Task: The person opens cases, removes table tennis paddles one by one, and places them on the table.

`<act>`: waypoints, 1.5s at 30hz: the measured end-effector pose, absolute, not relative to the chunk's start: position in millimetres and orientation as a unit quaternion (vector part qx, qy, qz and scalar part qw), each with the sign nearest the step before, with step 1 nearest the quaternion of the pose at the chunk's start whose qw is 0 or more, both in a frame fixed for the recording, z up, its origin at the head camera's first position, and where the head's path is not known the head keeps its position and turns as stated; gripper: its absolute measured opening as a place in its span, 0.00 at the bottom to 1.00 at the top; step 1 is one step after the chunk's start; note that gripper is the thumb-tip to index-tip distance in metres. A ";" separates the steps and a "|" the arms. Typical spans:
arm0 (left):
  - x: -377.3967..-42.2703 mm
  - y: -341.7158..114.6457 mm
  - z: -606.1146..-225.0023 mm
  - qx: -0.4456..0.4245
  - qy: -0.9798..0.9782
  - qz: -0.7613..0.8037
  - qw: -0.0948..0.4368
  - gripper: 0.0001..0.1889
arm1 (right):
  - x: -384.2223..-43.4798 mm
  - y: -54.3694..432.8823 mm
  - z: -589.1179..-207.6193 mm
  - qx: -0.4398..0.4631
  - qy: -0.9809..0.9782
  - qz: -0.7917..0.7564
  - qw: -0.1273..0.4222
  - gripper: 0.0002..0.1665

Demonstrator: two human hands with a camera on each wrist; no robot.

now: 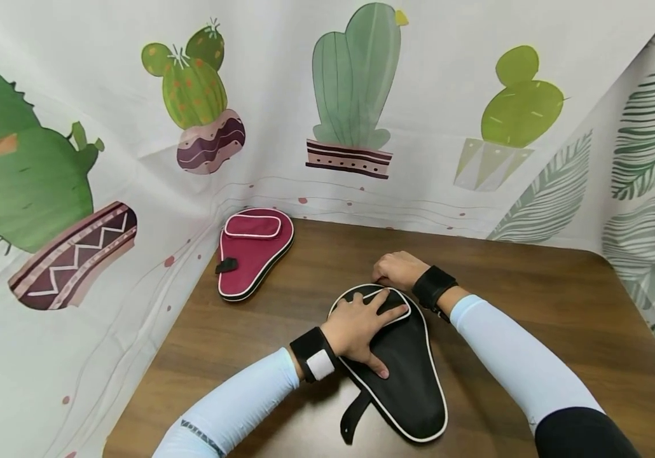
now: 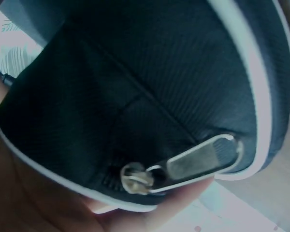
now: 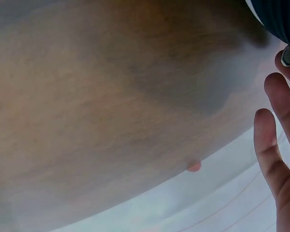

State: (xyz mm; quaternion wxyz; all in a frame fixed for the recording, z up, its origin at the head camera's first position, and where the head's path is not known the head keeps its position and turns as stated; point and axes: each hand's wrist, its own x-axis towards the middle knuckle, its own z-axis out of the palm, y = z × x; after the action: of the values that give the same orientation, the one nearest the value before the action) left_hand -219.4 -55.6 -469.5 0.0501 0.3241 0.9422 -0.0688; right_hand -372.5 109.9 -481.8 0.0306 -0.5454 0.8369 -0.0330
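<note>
A black table tennis bat case with white piping lies on the table, its narrow end toward me. Spread fingers of my left hand press on its wide end, over the small pocket. At the case's far edge, my right hand pinches a zipper pull; the right wrist view shows this small metal piece at the fingertips, the other fingers extended. A second metal zipper pull hangs on the pocket in the left wrist view. One black strap sticks out from the case's left side.
A dark red case of the same shape, with a black strap tab, lies at the table's far left corner. The brown wooden table meets a white cloth printed with cacti and leaves behind and at the sides.
</note>
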 end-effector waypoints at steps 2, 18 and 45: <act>-219.5 -55.1 -471.5 0.325 0.942 -0.065 0.047 0.68 | -372.1 110.9 -480.4 -0.551 0.833 -0.034 0.028 0.14; -222.9 -57.0 -473.7 0.317 0.945 -0.020 0.074 0.67 | -370.0 111.3 -479.8 -0.544 0.838 -0.043 0.034 0.13; -225.3 -55.6 -472.6 0.307 0.947 -0.013 0.095 0.67 | -365.4 133.2 -485.9 -0.518 0.851 -0.077 0.028 0.12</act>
State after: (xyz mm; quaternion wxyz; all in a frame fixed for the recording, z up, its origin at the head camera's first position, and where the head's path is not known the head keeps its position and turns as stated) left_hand -225.3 -55.6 -472.6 0.0953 0.3072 0.9468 -0.0126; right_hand -365.4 133.2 -485.9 0.0284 -0.5182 0.8513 -0.0773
